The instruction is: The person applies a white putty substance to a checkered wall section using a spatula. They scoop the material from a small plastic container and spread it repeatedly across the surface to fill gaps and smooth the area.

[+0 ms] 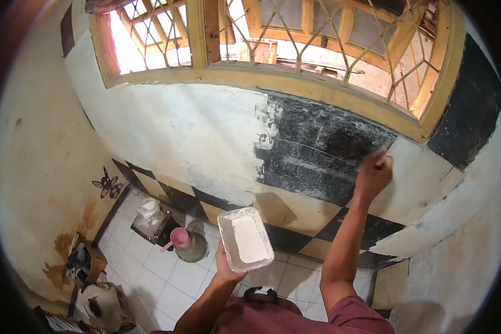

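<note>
My left hand [227,266] grips a shallow rectangular paint container [224,232] from below its left side. White paint [247,239] lies in the bottom, and the rim is crusted with it. Against the wall, my right hand [374,175] is closed at the right end of a black patch [312,145] smeared with white. Something small and pale shows at its fingers, too blurred to name. To the left of this patch the wall carries a broad coat of white paint [178,128] with a ragged edge.
A yellow-framed window [234,78] with a metal grille runs above the wall. On the tiled floor [167,295] stand a bucket [195,250] with a pink dipper [180,237], a dark box [150,222] topped with clear plastic, a cardboard box [96,261] and a pale sack [103,306].
</note>
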Demonstrator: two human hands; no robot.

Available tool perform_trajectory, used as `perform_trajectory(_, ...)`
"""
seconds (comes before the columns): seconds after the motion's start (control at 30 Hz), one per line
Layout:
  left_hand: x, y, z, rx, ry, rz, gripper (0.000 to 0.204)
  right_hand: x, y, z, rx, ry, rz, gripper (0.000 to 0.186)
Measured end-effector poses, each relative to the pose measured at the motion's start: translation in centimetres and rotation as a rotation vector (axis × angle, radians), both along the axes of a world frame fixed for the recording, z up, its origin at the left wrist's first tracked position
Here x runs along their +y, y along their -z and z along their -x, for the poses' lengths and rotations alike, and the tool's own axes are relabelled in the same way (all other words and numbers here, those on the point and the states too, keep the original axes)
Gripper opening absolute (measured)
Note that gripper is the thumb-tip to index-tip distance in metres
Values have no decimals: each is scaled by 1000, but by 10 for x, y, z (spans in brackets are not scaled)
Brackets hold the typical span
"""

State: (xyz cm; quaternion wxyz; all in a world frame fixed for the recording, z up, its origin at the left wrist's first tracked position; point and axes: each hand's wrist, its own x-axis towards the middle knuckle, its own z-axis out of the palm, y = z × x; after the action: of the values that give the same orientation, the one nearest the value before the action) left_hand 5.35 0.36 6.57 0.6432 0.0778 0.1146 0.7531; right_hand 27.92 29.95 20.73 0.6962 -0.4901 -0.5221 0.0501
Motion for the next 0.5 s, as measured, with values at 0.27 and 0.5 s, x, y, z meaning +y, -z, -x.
perform_trajectory(0.27,-11,-1,-3,-72,-42,47,62,27,18,202,-778,-274,-224,18)
perform_trajectory(0.5,-29,-13,2,-70,-127,49,65,-17,15,211,-926,-52,-323,13)
